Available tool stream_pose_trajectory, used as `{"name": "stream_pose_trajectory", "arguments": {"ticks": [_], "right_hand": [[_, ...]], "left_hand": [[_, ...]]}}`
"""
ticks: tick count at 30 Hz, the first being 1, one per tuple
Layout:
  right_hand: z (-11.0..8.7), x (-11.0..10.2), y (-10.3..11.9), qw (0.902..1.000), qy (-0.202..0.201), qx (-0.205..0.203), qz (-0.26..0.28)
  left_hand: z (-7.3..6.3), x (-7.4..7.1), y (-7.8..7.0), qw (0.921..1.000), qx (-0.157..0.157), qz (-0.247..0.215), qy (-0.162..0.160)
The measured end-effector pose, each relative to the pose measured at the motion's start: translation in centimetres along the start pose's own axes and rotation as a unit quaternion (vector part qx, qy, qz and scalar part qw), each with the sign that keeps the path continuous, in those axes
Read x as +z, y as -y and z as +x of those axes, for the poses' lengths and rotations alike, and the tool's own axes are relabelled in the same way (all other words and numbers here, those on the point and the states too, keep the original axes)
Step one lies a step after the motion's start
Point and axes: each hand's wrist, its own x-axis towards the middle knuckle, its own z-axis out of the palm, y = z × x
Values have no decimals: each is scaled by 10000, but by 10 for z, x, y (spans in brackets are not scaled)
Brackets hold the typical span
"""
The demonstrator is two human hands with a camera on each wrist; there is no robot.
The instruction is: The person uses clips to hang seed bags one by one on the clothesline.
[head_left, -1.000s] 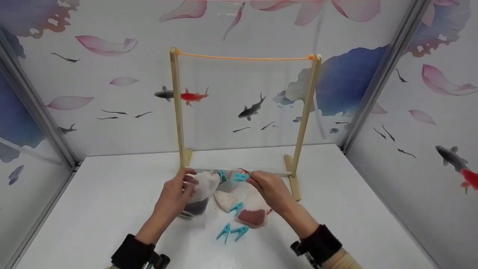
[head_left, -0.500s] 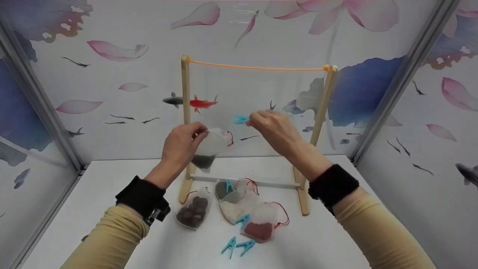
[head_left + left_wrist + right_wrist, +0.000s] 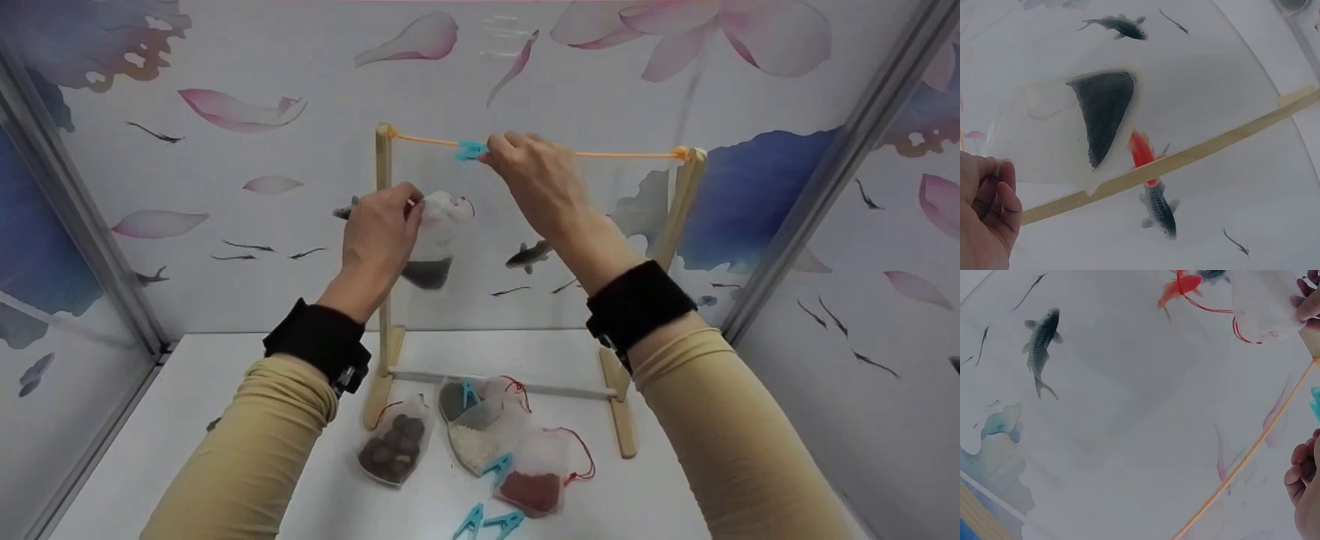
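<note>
My left hand [image 3: 381,229] pinches the upper edge of a white mesh drawstring bag [image 3: 442,232], raised off the table in front of the left post. Dark grains [image 3: 1105,115] fill its bottom corner, and a red cord [image 3: 1207,308] hangs from its top. My right hand [image 3: 541,176] pinches a blue clothespin [image 3: 471,151], which overlaps the orange cord [image 3: 630,155] in the head view. The cord stretches between the two wooden posts of a rack, above the bag. In the right wrist view only part of the clothespin [image 3: 1315,403] shows at the edge.
On the white table lie mesh bags: one with brown balls [image 3: 391,450], one with pale grains [image 3: 476,448], one with reddish grains [image 3: 531,491]. Loose blue clothespins [image 3: 502,523] lie in front. The rack's wooden posts [image 3: 384,262] stand on feet joined by a grey rod [image 3: 555,388].
Both hands have risen. The left has lifted the bag of dark grains from the table to below the cord, and the right has carried the clothespin up to the cord.
</note>
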Motion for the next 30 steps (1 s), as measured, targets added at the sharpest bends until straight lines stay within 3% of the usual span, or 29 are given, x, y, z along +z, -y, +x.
{"name": "stream_pose_trajectory", "arguments": {"ticks": [8, 13, 17, 21, 25, 30], "right_hand": [[9, 14, -5, 9983, 220, 497, -208], [16, 17, -9, 9979, 528, 321, -172], [19, 16, -11, 9966, 791, 128, 214], [20, 17, -14, 9925, 1018, 31, 682], [21, 18, -16, 9903, 999, 29, 962], [21, 23, -14, 9912, 1125, -17, 700]], "left_hand": [[10, 7, -7, 9998, -18, 183, -75], [24, 6, -20, 9984, 140, 507, -184], [34, 5, -25, 9982, 9, 518, -301], [39, 6, -23, 9981, -206, 455, -359], [42, 8, -19, 9972, -311, 568, -365], [44, 10, -14, 9987, -213, 376, -281]]}}
